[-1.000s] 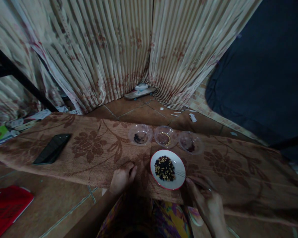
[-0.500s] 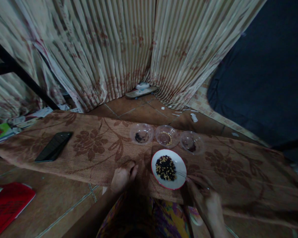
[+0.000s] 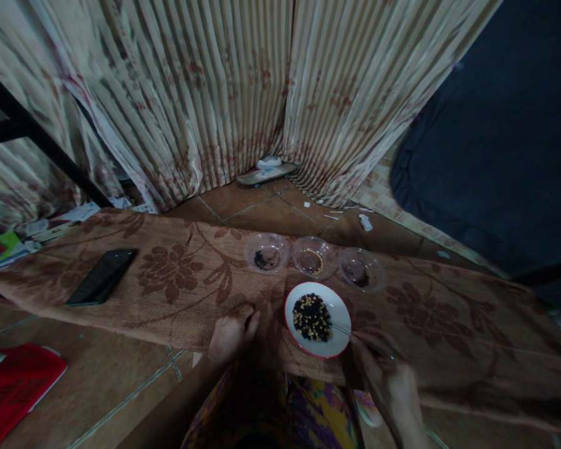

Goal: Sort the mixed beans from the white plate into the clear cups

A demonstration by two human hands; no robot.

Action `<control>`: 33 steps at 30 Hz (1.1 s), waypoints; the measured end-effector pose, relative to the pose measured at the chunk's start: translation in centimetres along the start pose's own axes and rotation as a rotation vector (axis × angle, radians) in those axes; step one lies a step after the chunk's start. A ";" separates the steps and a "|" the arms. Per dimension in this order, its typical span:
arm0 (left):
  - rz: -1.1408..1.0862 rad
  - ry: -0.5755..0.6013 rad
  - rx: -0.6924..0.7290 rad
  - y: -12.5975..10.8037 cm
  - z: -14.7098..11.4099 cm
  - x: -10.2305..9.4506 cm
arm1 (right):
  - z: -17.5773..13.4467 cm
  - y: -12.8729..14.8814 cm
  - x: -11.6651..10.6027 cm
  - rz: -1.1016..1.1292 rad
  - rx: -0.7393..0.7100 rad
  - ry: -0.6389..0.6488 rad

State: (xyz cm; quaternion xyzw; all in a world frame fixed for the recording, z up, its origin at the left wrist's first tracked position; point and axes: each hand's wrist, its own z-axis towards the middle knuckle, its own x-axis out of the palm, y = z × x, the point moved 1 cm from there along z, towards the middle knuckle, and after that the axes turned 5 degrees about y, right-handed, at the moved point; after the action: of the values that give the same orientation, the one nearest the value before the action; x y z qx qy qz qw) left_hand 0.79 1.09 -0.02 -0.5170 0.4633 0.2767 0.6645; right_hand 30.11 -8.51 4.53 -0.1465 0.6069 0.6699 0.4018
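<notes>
My right hand (image 3: 386, 368) is closed on a pair of thin metal tweezers (image 3: 341, 328), whose tips reach over the right side of a white plate (image 3: 339, 302) with a red rim. On the plate lies a heap of mixed dark and yellowish beans (image 3: 311, 318); the tips are close to the heap's right edge. To the left of the plate, my left hand (image 3: 234, 333) rests curled on the cloth, with nothing visible in it. Behind the plate stand three clear plastic bowls: the left bowl (image 3: 278, 262) with dark bits, the middle bowl (image 3: 320, 246) with yellowish beans, the right bowl (image 3: 374, 274) with dark reddish ones.
A brown flowered cloth (image 3: 224, 249) covers the long low table. At its left lies a black phone (image 3: 101, 277). Papers (image 3: 79, 212) are by the far left edge. Beyond are a skateboard (image 3: 266, 174) on the tiled floor and striped curtains (image 3: 224, 93). A red bag (image 3: 23, 380) lies lower left.
Hardly anything differs. My right hand has shifted very slightly at the tweezers; my left hand, the plate and the bowls stay where they were.
</notes>
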 end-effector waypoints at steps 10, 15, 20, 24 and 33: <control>-0.006 0.039 -0.026 -0.2 0.0 -0.3 | 0.8 1.1 -1.8 -0.009 0.027 -0.109; 0.002 0.030 -0.038 -0.3 0.0 -0.3 | 4.2 0.3 -4.1 -0.113 -0.006 -0.293; 0.004 0.022 -0.026 -0.1 -0.1 -0.1 | 8.3 -2.1 -5.0 -0.124 -0.046 -0.409; -0.007 0.014 -0.021 0.1 -0.1 0.0 | 8.8 -3.1 -4.3 -0.098 -0.004 -0.419; -0.031 0.041 -0.043 -0.1 0.0 -0.2 | 2.9 -0.6 -2.0 0.106 0.165 -0.229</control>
State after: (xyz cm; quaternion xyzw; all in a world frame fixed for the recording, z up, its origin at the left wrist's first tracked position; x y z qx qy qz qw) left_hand 0.81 1.06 0.25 -0.5437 0.4628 0.2658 0.6477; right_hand 32.66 -6.57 6.17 -0.0034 0.6172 0.6502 0.4430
